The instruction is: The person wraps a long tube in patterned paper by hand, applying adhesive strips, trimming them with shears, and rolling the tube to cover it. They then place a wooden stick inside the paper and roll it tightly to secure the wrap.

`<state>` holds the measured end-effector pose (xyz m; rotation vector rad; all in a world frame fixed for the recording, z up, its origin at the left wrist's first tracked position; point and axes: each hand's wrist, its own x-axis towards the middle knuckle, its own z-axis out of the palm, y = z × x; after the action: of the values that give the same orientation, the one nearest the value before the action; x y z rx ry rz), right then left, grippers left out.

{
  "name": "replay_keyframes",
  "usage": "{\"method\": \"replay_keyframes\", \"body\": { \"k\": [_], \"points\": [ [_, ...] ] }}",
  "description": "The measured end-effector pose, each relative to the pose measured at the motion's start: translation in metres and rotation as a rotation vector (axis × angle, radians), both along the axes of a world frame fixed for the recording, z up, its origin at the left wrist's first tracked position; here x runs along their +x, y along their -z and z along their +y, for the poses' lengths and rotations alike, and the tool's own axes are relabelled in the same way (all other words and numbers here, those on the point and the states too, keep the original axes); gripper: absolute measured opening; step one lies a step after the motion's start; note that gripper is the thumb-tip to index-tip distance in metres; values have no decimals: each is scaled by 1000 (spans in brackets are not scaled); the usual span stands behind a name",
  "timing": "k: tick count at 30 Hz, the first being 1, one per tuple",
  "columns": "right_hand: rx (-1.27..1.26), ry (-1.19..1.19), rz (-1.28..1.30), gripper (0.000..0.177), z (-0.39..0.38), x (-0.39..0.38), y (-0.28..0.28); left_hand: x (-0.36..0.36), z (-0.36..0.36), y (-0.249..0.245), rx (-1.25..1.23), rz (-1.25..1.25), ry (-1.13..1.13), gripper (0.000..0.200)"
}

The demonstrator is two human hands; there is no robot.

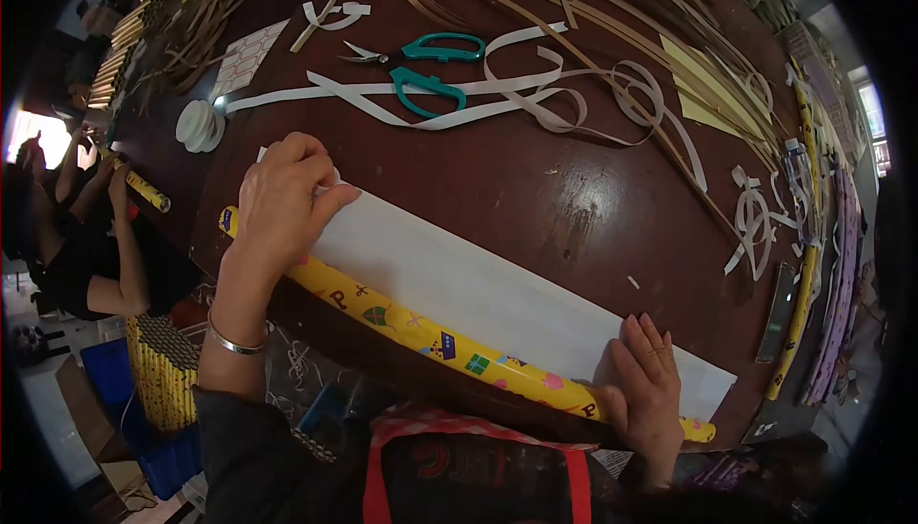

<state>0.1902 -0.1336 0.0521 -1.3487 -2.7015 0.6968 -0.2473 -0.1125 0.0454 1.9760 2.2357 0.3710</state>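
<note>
Left hand (287,201), well on the near side of the teal scissors (430,70) and off toward their blade end, has its fingertips pinched together on the corner of a long white sheet (478,285). The right hand (643,382), nearer the person than the scissors and out past their handles, lies flat and open, with the palm pressing the sheet's other end and the heel against the yellow printed roll (430,338). That roll lies on the near side of the scissors, along the tabletop (535,180) edge, with the sheet touching it for its whole length. The main risk, as I judge it, is the edge. Only 2 points hold the roll, and the right hand merely presses down, so a slip of that palm could let the roll tip off the tabletop. A second risk is skew. If the pinched corner pulls harder than the flat hand, the sheet could lie crooked against the roll or buckle in its unsupported middle. Loose white strips (535,103) curl around the scissors, well apart from the sheet, so they pose little threat. Another person (96,247), far beyond the blade end, holds a similar roll and is clear of both hands.
</note>
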Motion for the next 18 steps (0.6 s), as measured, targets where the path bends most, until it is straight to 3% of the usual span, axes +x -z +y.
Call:
{"method": "replay_keyframes", "body": {
  "k": [18],
  "points": [
    [130, -59, -75, 61, -6, -28, 3, -3, -8, 27, 301, -25, 67, 24]
  ]
}}
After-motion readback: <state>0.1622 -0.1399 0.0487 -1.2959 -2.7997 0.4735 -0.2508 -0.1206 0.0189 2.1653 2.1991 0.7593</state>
